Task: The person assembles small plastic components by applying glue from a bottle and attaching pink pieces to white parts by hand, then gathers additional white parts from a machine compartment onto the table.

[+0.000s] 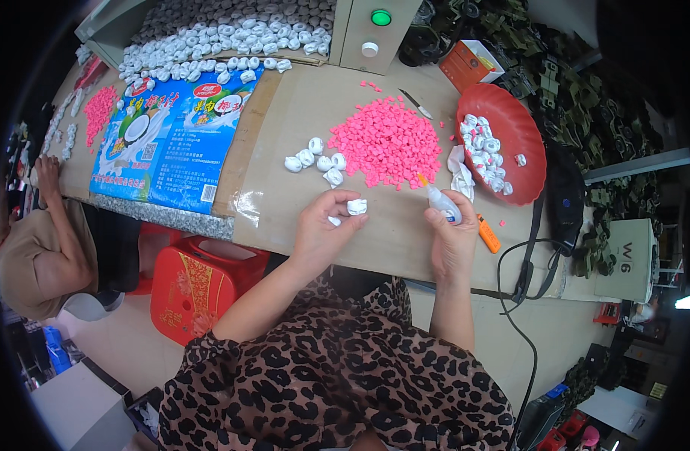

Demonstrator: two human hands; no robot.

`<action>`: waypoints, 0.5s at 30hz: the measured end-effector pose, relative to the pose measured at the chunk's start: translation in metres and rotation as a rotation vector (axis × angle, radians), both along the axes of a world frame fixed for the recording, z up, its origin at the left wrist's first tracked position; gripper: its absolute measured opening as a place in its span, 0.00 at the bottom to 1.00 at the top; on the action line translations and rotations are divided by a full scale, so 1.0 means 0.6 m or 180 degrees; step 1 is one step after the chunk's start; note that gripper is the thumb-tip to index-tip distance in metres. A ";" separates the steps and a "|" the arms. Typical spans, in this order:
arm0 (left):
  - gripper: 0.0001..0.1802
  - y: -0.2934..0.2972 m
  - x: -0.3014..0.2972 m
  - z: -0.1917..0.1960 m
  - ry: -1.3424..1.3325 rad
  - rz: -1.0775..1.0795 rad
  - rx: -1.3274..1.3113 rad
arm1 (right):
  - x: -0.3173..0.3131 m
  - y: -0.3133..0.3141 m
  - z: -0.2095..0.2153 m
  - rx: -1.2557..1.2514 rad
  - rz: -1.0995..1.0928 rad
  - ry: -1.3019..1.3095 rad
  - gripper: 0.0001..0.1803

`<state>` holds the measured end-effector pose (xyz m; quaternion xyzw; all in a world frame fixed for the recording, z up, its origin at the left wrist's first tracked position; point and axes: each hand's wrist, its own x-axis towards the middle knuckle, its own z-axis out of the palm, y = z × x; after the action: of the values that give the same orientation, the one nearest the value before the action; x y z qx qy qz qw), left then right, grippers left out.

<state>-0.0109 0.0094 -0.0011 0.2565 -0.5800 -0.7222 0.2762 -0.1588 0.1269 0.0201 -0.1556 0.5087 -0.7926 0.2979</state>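
My left hand (320, 228) is closed, pinching a small white rounded piece (357, 207) between thumb and fingers. A second bit of white (334, 221) shows against its palm. In my right hand (455, 239) is a small translucent glue bottle (443, 206), tilted so its orange tip points up and left, toward a heap of small pink pieces (386, 143). The tip is apart from the white piece. Several similar white pieces (315, 158) lie left of the heap. A red scalloped bowl (525, 139) at the right holds more of them.
Crumpled white tissue (461, 174) lies by the bowl, an orange cutter (488, 236) beside my right hand, and a pointed blade (415, 104) behind the heap. A blue printed sheet (175, 143) covers the left. Many white pieces (209, 49) fill the back. Another person (48, 240) sits far left.
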 end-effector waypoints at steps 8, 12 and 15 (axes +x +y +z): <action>0.15 -0.001 0.003 0.003 0.0032 0.0001 -0.0104 | -0.034 -0.023 0.013 0.1152 0.0537 0.1600 0.17; 0.15 -0.003 0.005 0.003 0.0080 -0.0024 0.0109 | -0.025 -0.054 0.015 0.1933 0.0426 0.3110 0.12; 0.15 -0.004 0.005 0.004 0.0140 -0.0068 0.0135 | -0.022 -0.072 0.013 0.2058 0.0512 0.4278 0.07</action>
<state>-0.0076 0.0069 0.0012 0.2401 -0.5610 -0.7427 0.2757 -0.1722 0.0836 0.0276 -0.5476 0.7757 -0.3136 0.0110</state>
